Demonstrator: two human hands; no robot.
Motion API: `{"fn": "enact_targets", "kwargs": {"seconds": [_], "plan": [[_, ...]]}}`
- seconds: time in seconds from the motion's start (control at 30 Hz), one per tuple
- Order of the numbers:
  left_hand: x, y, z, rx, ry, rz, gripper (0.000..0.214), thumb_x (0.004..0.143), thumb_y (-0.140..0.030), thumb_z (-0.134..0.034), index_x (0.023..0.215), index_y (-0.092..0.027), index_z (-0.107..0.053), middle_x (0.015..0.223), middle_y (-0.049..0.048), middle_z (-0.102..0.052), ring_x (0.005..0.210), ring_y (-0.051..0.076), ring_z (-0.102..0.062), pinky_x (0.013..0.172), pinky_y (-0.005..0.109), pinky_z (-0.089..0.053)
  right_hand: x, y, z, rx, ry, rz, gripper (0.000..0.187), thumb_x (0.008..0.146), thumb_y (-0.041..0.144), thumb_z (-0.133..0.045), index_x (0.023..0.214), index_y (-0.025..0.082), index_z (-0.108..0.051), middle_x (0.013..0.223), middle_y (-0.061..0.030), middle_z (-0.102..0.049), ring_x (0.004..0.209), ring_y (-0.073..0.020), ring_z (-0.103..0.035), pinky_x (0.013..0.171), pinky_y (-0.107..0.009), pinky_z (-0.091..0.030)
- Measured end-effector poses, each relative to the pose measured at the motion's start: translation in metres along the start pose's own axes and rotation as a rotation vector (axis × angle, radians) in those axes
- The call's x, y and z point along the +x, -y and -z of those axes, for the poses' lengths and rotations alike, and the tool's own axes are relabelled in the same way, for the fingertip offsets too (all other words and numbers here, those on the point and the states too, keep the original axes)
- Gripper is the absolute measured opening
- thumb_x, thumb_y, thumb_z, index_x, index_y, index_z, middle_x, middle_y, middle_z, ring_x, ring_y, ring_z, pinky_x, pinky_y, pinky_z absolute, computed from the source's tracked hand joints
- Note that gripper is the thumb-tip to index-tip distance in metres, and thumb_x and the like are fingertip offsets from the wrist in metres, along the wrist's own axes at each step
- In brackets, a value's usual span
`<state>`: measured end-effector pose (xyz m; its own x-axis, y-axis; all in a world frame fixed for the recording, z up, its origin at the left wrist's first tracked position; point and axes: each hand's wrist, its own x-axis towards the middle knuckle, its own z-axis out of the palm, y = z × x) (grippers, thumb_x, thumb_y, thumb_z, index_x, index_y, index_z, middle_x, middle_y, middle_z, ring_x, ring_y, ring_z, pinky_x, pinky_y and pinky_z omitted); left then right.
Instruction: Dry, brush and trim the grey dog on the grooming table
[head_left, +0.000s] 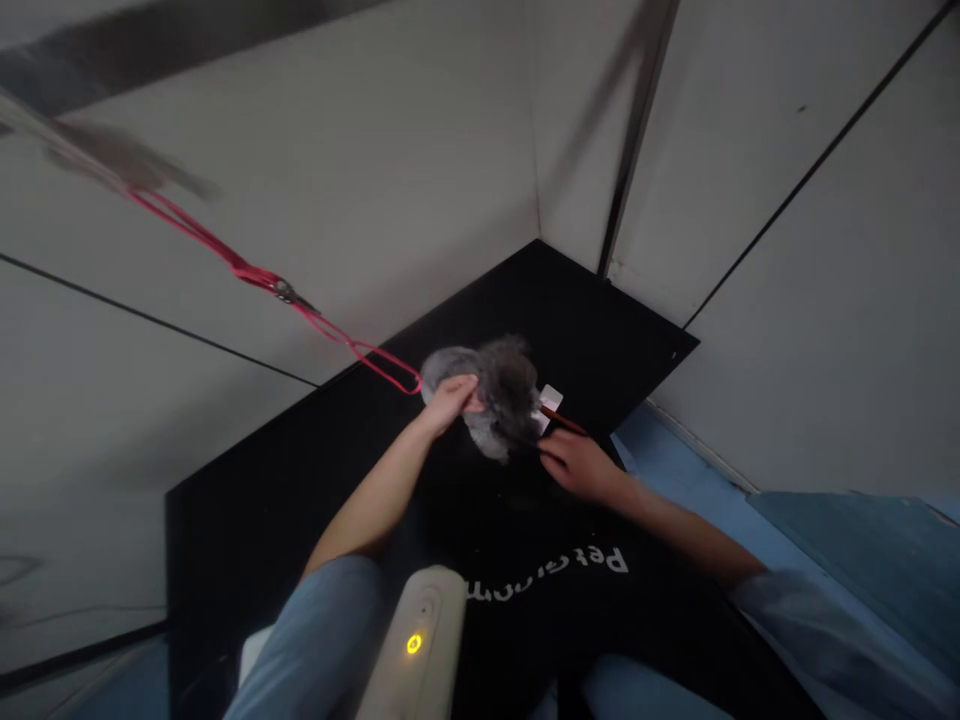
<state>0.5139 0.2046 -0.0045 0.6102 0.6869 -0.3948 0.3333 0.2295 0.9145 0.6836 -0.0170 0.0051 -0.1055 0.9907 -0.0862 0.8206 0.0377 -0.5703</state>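
A small grey furry animal, apparently a dog, is at the middle of the black tabletop; I cannot tell whether it is live or a model. My left hand is closed on the grey fur at its side, thumb and fingers pinched together. On the other side, my right hand grips a slim tool, probably scissors. One orange-brown arm and one dark arm of it reach toward the darker fur. Most of its handle is hidden by my fingers. A small white-and-pink flat piece shows just behind it.
A pink cord loop slants from a pale bar at upper left down to the animal. Close below me is a white device with a lit yellow ring. My black apron bears white lettering. Grey wall panels stand behind the table.
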Motion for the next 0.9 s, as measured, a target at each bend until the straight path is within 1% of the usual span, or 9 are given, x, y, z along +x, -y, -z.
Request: {"fn": "enact_targets", "kwargs": {"seconds": [0.07, 0.13, 0.27, 0.33, 0.4, 0.5, 0.6, 0.77, 0.9], "plan": [[-0.003, 0.008, -0.002, -0.170, 0.074, 0.218, 0.048, 0.082, -0.059, -0.059, 0.071, -0.013, -0.059, 0.064, 0.0061, -0.064, 0.063, 0.016, -0.065, 0.066, 0.028, -0.054, 0.015, 0.007, 0.015, -0.160, -0.022, -0.086, 0.027, 0.096, 0.019, -0.039, 0.109, 0.014, -0.062, 0.108, -0.0130, -0.065, 0.098, -0.0194, -0.064, 0.082, -0.029, -0.049], [-0.008, 0.019, -0.012, -0.297, 0.115, 0.323, 0.050, 0.087, -0.058, -0.054, 0.069, -0.012, -0.060, 0.066, 0.0091, -0.067, 0.063, 0.016, -0.067, 0.062, 0.024, -0.053, 0.019, 0.012, 0.019, -0.301, 0.084, -0.113, 0.028, 0.094, 0.013, -0.038, 0.107, 0.012, -0.063, 0.107, -0.0151, -0.065, 0.091, -0.0209, -0.066, 0.075, -0.030, -0.050], [-0.015, 0.041, -0.046, -0.597, 0.056, 0.291, 0.037, 0.090, -0.045, -0.057, 0.068, -0.015, -0.058, 0.055, 0.0007, -0.062, 0.051, 0.011, -0.061, 0.058, 0.022, -0.051, -0.006, 0.016, 0.004, -0.398, 0.405, 0.153, 0.023, 0.089, 0.011, -0.045, 0.096, 0.012, -0.067, 0.095, -0.0136, -0.067, 0.082, -0.0222, -0.067, 0.067, -0.030, -0.050], [-0.015, 0.045, -0.059, -0.723, 0.061, 0.295, 0.029, 0.089, -0.037, -0.058, 0.069, -0.016, -0.058, 0.057, 0.0002, -0.063, 0.055, 0.012, -0.063, 0.064, 0.025, -0.054, -0.015, 0.016, 0.006, -0.377, 0.471, 0.278, 0.020, 0.090, 0.014, -0.047, 0.095, 0.014, -0.067, 0.093, -0.0118, -0.066, 0.080, -0.0212, -0.067, 0.066, -0.029, -0.049], [-0.012, 0.043, -0.063, -0.813, 0.094, 0.298, 0.025, 0.087, -0.030, -0.057, 0.067, -0.016, -0.058, 0.060, 0.0020, -0.066, 0.063, 0.014, -0.066, 0.071, 0.029, -0.056, -0.009, 0.012, 0.019, -0.378, 0.344, 0.242, 0.023, 0.093, 0.019, -0.043, 0.102, 0.015, -0.065, 0.097, -0.0123, -0.066, 0.082, -0.0209, -0.066, 0.067, -0.029, -0.050], [-0.008, 0.038, -0.060, -0.864, 0.149, 0.282, 0.023, 0.083, -0.032, -0.055, 0.069, -0.015, -0.062, 0.071, 0.0077, -0.071, 0.075, 0.019, -0.069, 0.079, 0.036, -0.056, 0.013, 0.001, 0.040, -0.457, 0.080, 0.035, 0.031, 0.096, 0.017, -0.033, 0.110, 0.012, -0.061, 0.106, -0.0171, -0.063, 0.092, -0.0238, -0.064, 0.071, -0.032, -0.050], [-0.008, 0.037, -0.056, -0.787, 0.135, 0.287, 0.028, 0.083, -0.037, -0.055, 0.071, -0.014, -0.064, 0.069, 0.0084, -0.071, 0.065, 0.019, -0.068, 0.067, 0.031, -0.055, 0.018, -0.005, 0.038, -0.503, 0.174, 0.036, 0.031, 0.093, 0.010, -0.035, 0.107, 0.009, -0.063, 0.104, -0.0188, -0.064, 0.089, -0.0242, -0.065, 0.073, -0.033, -0.050], [-0.015, 0.037, -0.056, -0.681, 0.012, 0.306, 0.012, 0.083, -0.020, -0.058, 0.076, -0.013, -0.064, 0.064, 0.0044, -0.070, 0.055, 0.014, -0.064, 0.058, 0.023, -0.052, -0.005, 0.004, 0.022, -0.478, 0.434, 0.308, 0.023, 0.089, 0.011, -0.045, 0.094, 0.012, -0.067, 0.094, -0.0143, -0.066, 0.081, -0.0216, -0.065, 0.066, -0.030, -0.048], [-0.015, 0.027, -0.050, -0.754, 0.050, 0.318, 0.015, 0.084, -0.020, -0.054, 0.079, -0.011, -0.065, 0.066, 0.0074, -0.071, 0.057, 0.018, -0.067, 0.059, 0.029, -0.055, 0.010, 0.001, 0.040, -0.504, 0.166, 0.224, 0.030, 0.095, 0.017, -0.035, 0.107, 0.013, -0.063, 0.104, -0.0157, -0.063, 0.088, -0.0220, -0.063, 0.067, -0.030, -0.048]]}}
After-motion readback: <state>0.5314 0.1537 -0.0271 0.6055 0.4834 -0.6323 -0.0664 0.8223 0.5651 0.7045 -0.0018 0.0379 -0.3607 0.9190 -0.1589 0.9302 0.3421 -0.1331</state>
